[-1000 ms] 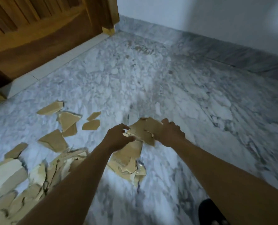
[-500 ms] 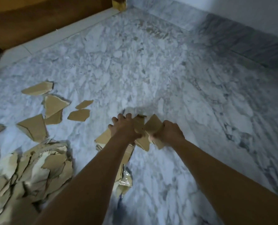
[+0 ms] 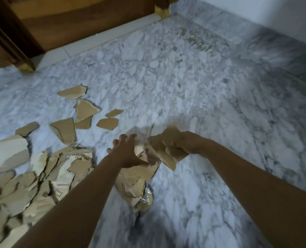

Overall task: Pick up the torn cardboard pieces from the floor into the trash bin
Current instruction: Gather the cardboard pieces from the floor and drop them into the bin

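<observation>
Gathering looks barely begun: the right hand (image 3: 184, 143) clutches a few torn cardboard pieces (image 3: 168, 154), the left hand (image 3: 126, 153) reaches out spread-fingered and empty, a big heap (image 3: 32, 176) litters the floor (image 3: 202, 86), and no trash bin shows.

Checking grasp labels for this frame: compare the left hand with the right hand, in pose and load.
The left hand has its fingers spread and grips nothing; the right hand is curled round a bunch of torn cardboard pieces. The left hand is over a heap lying on the marble floor; the right hand's bunch looks lifted clear of it. Both reach forward, bare-armed.
</observation>
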Demonstrator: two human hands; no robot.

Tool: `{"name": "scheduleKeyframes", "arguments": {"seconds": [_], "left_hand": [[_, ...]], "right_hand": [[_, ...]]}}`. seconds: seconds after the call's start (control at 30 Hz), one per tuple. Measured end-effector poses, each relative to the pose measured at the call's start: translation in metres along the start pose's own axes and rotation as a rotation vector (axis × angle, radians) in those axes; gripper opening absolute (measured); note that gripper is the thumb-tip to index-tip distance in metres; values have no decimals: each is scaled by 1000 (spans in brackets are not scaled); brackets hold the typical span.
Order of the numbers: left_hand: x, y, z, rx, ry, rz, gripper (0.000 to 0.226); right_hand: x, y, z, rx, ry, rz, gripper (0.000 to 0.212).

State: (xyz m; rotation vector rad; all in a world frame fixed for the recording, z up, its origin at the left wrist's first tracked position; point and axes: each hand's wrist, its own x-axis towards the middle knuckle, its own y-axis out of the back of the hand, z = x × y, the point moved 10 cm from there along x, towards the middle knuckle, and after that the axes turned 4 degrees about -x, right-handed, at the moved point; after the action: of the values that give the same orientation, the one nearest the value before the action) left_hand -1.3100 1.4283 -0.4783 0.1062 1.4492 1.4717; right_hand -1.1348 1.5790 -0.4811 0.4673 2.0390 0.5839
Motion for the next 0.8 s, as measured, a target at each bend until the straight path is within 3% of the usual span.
{"name": "scheduleKeyframes", "arguments": {"seconds": [0.1,0.2,0.27,0.4,0.57,0.7,0.8], "left_hand": [[-8,-8,-9,49,5,49,130],[-1,-15,-7,-1,-4,66,126],[6,-18,-3,-107,-44,44,119],[10,-18,-7,-180,-49,40,80],[4,-23,-5,-117,-95,84,70],[-3,-21,0,-54,-93,91,64],[-6,-18,7,1,-81,114,63]], "right_hand": [[20,-15,-28,-391,36,-18,66],[29,-21,-39,-474,32,68,76],[30,-18,-40,-417,45,142,79],[36,-19,-39,-288,70,132,89],[34,-19,-30,-184,41,167,82],[31,-8,-17,-42,9,270,59],[18,11,-2,74,-36,351,65]]}}
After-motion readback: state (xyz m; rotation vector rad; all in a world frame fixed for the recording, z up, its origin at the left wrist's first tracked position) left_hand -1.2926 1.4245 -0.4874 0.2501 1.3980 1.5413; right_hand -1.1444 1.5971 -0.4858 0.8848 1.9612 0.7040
